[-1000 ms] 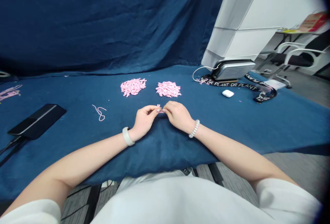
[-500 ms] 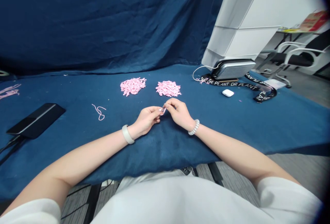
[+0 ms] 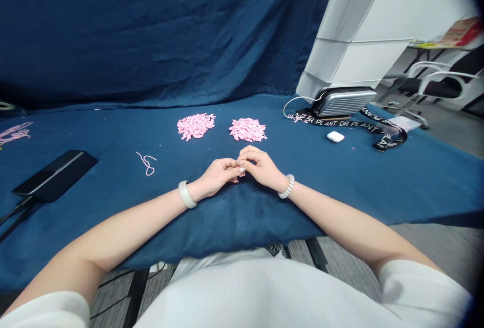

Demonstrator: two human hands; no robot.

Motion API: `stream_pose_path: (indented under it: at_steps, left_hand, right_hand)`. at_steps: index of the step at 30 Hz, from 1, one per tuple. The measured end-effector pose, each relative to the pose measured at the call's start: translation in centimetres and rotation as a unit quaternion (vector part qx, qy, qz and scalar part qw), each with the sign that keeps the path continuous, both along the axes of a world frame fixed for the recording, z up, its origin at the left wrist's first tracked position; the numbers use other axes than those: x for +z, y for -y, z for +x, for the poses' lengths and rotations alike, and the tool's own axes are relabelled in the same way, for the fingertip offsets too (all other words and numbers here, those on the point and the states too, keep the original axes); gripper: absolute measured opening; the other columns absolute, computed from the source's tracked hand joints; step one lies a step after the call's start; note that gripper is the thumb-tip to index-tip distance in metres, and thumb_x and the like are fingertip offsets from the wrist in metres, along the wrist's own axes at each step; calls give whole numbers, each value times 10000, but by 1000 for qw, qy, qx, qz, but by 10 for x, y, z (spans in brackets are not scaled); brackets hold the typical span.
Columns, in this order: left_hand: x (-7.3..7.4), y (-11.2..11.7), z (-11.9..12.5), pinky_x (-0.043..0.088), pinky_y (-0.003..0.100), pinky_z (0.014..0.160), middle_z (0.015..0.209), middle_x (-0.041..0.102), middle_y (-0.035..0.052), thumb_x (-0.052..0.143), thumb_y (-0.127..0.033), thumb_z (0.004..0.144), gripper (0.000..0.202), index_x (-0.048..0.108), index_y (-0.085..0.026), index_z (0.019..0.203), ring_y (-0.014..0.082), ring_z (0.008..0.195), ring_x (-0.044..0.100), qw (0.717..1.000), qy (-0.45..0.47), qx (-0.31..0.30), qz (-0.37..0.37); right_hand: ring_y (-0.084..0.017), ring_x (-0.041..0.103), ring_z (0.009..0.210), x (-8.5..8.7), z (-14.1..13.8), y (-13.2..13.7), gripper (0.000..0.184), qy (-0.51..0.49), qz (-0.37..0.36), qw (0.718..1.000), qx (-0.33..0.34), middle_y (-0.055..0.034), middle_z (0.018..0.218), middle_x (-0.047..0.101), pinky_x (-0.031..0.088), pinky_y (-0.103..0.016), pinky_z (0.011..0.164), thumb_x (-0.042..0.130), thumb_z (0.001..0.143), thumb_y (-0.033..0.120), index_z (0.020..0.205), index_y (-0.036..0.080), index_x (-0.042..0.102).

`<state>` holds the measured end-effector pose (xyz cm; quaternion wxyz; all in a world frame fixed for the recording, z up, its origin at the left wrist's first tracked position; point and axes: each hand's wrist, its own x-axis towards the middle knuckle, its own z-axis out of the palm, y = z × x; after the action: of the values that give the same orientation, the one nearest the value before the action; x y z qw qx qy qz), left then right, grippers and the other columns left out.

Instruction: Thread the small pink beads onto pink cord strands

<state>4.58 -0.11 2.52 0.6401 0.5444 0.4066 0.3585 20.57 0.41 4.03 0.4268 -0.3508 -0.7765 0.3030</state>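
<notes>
My left hand and my right hand meet fingertip to fingertip over the blue cloth table, just in front of me. Both are pinched closed around a tiny pink piece, barely visible between the fingers. Two heaps of small pink pieces lie a little farther back: a left pink heap and a right pink heap. A loose pink cord lies left of my hands.
A black phone with a cable rests at the left. At the right back stand a silver case, a black printed lanyard and a white earbud case. More pink cord lies far left. Office chairs stand beyond the table's right edge.
My hands have drawn slightly closer together and lower; the pink piece, seen between the fingertips half a second ago, is now almost hidden in the pinch.
</notes>
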Motion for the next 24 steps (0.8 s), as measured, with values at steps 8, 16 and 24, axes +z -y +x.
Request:
stream_pose_path:
  at_steps: [8, 16, 24]
  left_hand:
    - [0, 3, 3, 434, 169, 567, 692, 579, 10, 654, -372, 667, 308, 525, -113, 772, 41, 590, 521, 1000, 17, 21, 1]
    - [-1, 4, 2, 428, 159, 564, 727, 581, 6, 629, -350, 704, 280, 486, -127, 793, 50, 639, 538, 998, 39, 4, 44]
    - [2, 7, 3, 431, 166, 558, 713, 585, 12, 641, -344, 695, 277, 506, -113, 768, 39, 593, 522, 997, 25, 0, 77]
  right_hand:
    - [-68, 506, 609, 2, 6, -14, 444, 5, -170, 985, -29, -27, 695, 571, 403, -189, 599, 400, 833, 516, 798, 112, 579]
    - [-48, 442, 534, 7, 7, -9, 568, 69, -248, 961, 100, -17, 603, 529, 367, -173, 544, 308, 835, 590, 655, 103, 539]
    - [-34, 391, 503, 4, 6, -10, 444, -1, -313, 944, 107, 15, 562, 466, 325, -164, 501, 484, 769, 532, 662, 101, 498]
